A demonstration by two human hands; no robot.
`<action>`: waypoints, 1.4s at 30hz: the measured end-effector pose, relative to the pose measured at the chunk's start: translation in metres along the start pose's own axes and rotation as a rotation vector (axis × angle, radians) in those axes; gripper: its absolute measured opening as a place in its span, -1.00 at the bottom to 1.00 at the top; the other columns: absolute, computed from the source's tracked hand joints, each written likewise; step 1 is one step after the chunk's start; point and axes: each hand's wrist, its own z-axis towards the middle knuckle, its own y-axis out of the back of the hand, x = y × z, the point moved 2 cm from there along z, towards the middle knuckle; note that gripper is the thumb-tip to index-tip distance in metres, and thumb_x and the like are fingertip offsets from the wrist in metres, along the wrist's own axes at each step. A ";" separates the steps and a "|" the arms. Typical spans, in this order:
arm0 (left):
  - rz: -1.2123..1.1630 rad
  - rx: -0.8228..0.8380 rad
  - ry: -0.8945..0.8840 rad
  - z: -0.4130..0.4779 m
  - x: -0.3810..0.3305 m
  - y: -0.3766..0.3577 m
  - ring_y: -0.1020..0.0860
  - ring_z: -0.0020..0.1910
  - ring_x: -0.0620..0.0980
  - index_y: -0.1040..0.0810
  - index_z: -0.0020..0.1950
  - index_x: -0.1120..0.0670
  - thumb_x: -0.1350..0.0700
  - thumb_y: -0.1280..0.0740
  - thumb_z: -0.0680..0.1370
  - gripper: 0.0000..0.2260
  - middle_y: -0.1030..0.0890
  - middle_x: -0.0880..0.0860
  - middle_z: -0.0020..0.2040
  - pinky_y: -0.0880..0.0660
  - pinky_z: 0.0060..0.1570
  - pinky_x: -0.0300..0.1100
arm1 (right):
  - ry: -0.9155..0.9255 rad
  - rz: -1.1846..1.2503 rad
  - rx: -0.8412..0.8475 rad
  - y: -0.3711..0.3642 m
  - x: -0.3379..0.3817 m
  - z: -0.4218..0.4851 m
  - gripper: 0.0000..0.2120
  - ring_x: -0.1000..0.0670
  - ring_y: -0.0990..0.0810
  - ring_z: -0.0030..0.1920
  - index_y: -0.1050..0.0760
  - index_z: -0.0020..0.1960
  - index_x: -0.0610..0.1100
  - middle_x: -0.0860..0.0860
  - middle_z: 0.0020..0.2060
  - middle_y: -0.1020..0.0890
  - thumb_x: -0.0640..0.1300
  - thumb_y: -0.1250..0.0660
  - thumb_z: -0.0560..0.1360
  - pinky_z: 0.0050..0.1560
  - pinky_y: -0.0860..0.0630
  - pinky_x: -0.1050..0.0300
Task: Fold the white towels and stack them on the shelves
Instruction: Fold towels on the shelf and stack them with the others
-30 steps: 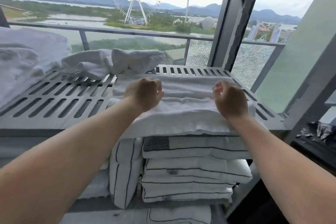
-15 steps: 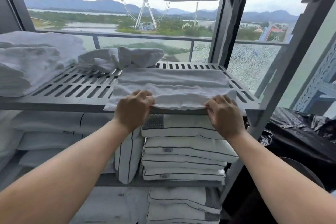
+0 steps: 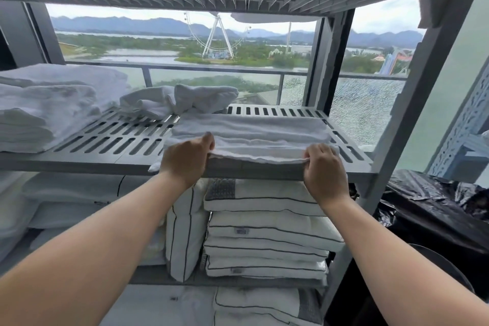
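A folded white towel (image 3: pixel 251 135) lies flat in soft layers on the slatted grey shelf (image 3: pixel 111 137). The left hand (image 3: pixel 185 161) and the right hand (image 3: pixel 324 169) each pinch its front edge.

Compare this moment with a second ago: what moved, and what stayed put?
Both hands drew back from on top of the folded towel to its near edge: left hand and right hand now pinch that edge at the shelf front. The towel stack and crumpled towels stayed put.
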 end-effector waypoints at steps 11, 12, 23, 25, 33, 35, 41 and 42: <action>0.181 -0.058 0.079 0.101 0.016 -0.003 -0.62 -0.14 0.17 -0.52 0.13 0.10 0.29 -0.13 0.54 -0.74 -0.62 0.11 -0.05 -0.48 -0.23 -0.02 | 0.061 -0.367 -0.057 -0.021 0.006 0.108 -0.68 -0.19 -0.56 -0.04 -0.50 0.13 -0.19 -0.17 -0.06 -0.61 -0.27 -0.03 0.52 0.05 -0.43 -0.09; 0.183 -0.054 0.076 0.114 0.021 -0.010 -0.62 -0.12 0.18 -0.52 0.13 0.10 0.29 -0.14 0.53 -0.74 -0.62 0.12 -0.04 -0.47 -0.22 -0.02 | 0.070 -0.395 -0.063 -0.026 0.006 0.118 -0.66 -0.18 -0.55 -0.06 -0.52 0.11 -0.19 -0.16 -0.09 -0.60 -0.26 -0.01 0.51 0.04 -0.42 -0.09; 0.100 0.275 0.010 0.234 0.056 -0.123 -0.59 0.12 0.14 -0.56 0.17 0.02 0.07 -0.13 0.56 -0.72 -0.60 0.08 0.16 -0.57 0.04 0.03 | -0.084 -0.458 0.453 -0.152 -0.038 0.225 -0.83 -0.15 -0.53 -0.09 -0.43 -0.17 -0.10 -0.08 -0.18 -0.54 -0.24 -0.08 0.47 0.12 -0.47 -0.10; 0.047 0.361 -0.012 0.238 0.058 -0.142 -0.57 0.16 0.11 -0.51 0.25 0.03 0.08 -0.13 0.56 -0.69 -0.56 0.06 0.20 -0.56 0.07 0.04 | -0.103 -0.388 0.604 -0.174 -0.050 0.223 -0.85 -0.08 -0.52 -0.13 -0.39 -0.16 -0.08 -0.04 -0.16 -0.55 -0.21 -0.05 0.47 0.02 -0.53 -0.05; 0.119 0.541 -0.155 0.249 0.056 -0.154 -0.57 0.21 0.10 -0.53 0.30 0.08 0.15 -0.15 0.51 -0.62 -0.61 0.04 0.23 -0.57 0.03 0.02 | -0.161 -0.269 0.587 -0.182 -0.062 0.238 -0.83 -0.05 -0.51 -0.06 -0.46 -0.03 0.02 -0.01 -0.07 -0.61 -0.12 -0.14 0.45 -0.02 -0.36 0.01; 0.187 0.564 -0.161 0.252 0.050 -0.150 -0.59 0.16 0.08 -0.59 0.21 0.03 0.16 -0.19 0.49 -0.67 -0.62 0.01 0.17 -0.52 -0.13 -0.05 | -0.169 -0.297 0.636 -0.179 -0.066 0.236 -0.78 -0.10 -0.50 0.12 -0.48 0.09 0.06 -0.03 0.08 -0.60 0.03 -0.16 0.50 0.15 -0.34 -0.07; -0.155 0.317 -0.231 0.254 -0.009 -0.136 -0.54 0.26 0.06 -0.50 0.33 -0.12 0.16 -0.18 0.57 -0.63 -0.51 -0.02 0.32 -0.55 0.13 0.04 | -0.517 -0.330 0.550 -0.146 -0.095 0.234 -0.03 -0.22 -0.48 0.26 -0.37 0.39 -0.13 -0.16 0.26 -0.51 0.55 -0.32 0.25 0.22 -0.49 -0.15; -0.249 0.317 -0.274 0.253 -0.025 -0.138 -0.53 0.26 0.05 -0.52 0.30 -0.14 0.09 -0.19 0.60 -0.69 -0.52 -0.02 0.32 -0.53 0.17 0.03 | -0.577 -0.338 0.553 -0.141 -0.100 0.232 -0.02 -0.22 -0.52 0.22 -0.42 0.34 -0.15 -0.16 0.21 -0.55 0.56 -0.33 0.21 0.14 -0.52 -0.10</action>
